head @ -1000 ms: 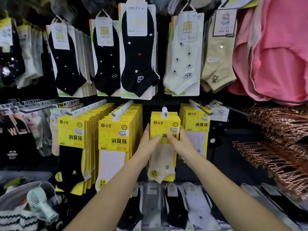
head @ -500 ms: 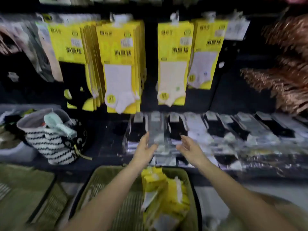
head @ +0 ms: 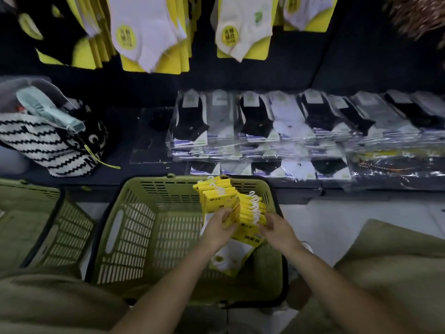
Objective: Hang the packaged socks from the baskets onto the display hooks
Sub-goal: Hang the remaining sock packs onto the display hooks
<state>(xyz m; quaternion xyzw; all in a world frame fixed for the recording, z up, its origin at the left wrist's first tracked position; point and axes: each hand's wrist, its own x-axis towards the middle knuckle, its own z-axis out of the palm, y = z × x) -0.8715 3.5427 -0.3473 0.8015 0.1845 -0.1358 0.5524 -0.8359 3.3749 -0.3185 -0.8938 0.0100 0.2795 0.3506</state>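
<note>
Green basket (head: pixel 144 213), sock packs (head: pixel 245 208) gripped by left hand (head: pixel 220 229), right hand (head: pixel 279 229) touching

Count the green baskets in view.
2. The middle basket holds sock packs; the left basket is partly cut off by the frame. More may be out of view.

Scene dimly lit, glare caught on plastic-wrapped socks (head: pixel 289 127), hanging packs (head: pixel 154 32) smeared by blur, edges bent by wide-angle distortion.
</note>
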